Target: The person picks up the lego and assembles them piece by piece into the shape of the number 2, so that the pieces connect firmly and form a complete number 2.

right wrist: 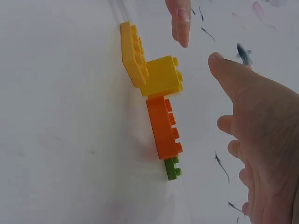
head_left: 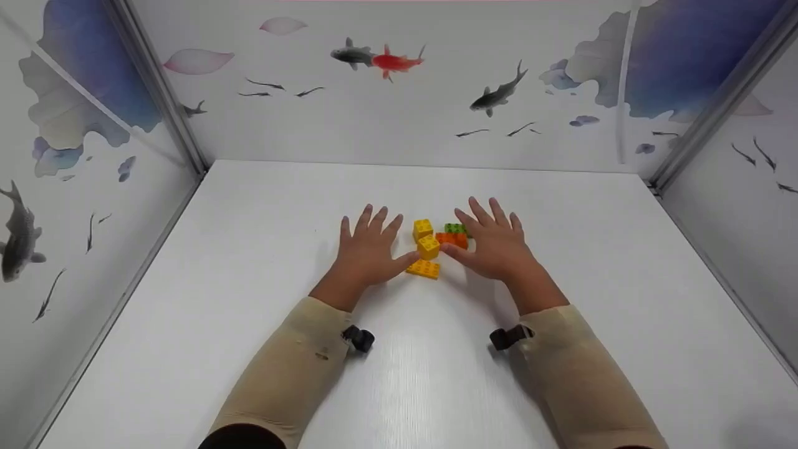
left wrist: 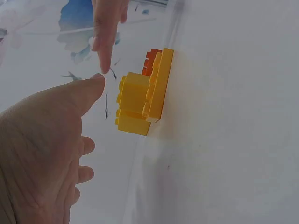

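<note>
Between the two hands lies a small cluster of toy building bricks on the white table. It has two yellow square bricks, a rear one (head_left: 423, 229) and a front one (head_left: 428, 247), a flat amber brick (head_left: 424, 269) nearest the person, an orange brick (head_left: 453, 239) to the right and a green brick (head_left: 455, 228) behind that. My left hand (head_left: 373, 252) is spread to the left of the bricks, thumb pointing toward them. On the other side my right hand (head_left: 495, 244) spreads its fingers, partly covering the green and orange bricks in the head view. Both hands hold nothing.
The white table (head_left: 424, 374) is enclosed by a back wall (head_left: 399, 131) and side walls printed with fish and flowers. Small black devices sit at the left wrist (head_left: 359, 338) and right wrist (head_left: 508, 337), over beige sleeves.
</note>
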### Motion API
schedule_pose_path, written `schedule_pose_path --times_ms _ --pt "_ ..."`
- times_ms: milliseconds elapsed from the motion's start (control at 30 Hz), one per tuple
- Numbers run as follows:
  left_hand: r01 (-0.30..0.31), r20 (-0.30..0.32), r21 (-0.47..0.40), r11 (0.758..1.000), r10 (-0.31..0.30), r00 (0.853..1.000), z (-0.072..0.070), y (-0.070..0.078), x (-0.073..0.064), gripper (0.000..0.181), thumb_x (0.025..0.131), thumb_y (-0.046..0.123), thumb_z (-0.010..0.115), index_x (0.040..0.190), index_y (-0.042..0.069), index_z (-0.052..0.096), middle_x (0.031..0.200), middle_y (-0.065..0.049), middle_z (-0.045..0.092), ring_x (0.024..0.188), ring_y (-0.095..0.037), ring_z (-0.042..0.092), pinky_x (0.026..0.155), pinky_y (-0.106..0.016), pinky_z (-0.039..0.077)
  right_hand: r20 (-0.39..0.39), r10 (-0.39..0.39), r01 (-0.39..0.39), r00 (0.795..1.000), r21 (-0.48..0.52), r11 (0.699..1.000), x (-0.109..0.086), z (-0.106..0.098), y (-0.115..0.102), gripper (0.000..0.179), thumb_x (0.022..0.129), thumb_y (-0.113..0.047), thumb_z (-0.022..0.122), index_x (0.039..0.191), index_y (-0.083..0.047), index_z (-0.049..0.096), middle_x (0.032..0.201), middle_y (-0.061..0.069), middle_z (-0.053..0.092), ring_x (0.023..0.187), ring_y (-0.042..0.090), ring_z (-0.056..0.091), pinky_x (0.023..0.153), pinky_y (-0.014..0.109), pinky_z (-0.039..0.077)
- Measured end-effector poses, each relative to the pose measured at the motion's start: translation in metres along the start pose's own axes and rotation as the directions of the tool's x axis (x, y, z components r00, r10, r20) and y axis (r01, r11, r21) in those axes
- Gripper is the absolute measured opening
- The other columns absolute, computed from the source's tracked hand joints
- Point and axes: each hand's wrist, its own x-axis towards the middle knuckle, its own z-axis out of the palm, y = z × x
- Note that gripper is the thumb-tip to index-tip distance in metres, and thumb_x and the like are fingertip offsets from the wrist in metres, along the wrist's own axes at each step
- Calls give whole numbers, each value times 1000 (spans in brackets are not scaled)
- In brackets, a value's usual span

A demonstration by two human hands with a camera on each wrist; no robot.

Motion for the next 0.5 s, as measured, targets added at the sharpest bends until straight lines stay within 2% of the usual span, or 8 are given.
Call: schedule_pose_path --times_ms 133,300,500 --pt "-9 8 -22 1000 9 1000 1 3 -1 95 96 84 46 172 33 21 182 -3 15 171 -33 4 132 -71 3 -1 -26 26 1000 17 1000 -2 2 -5 91 94 -86 48 170 -39 28 183 -1 6 170 38 -3 131 74 2" --pt "-25 37 -74 997 28 999 3 2 0 97 95 84 47 172 31 21 181 -4 20 169 -33 15 134 -68 10 -4 -44 44 999 55 998 -2 5 -12 88 95 -81 52 169 -37 31 182 -2 13 170 35 2 132 71 8" --pt "-63 58 -179 982 75 995 6 -4 5 96 95 76 60 170 25 30 175 -7 33 162 -33 31 133 -61 25 -25 -52 54 998 71 996 1 8 -23 83 98 -70 60 167 -28 39 178 3 30 169 34 16 131 68 20"
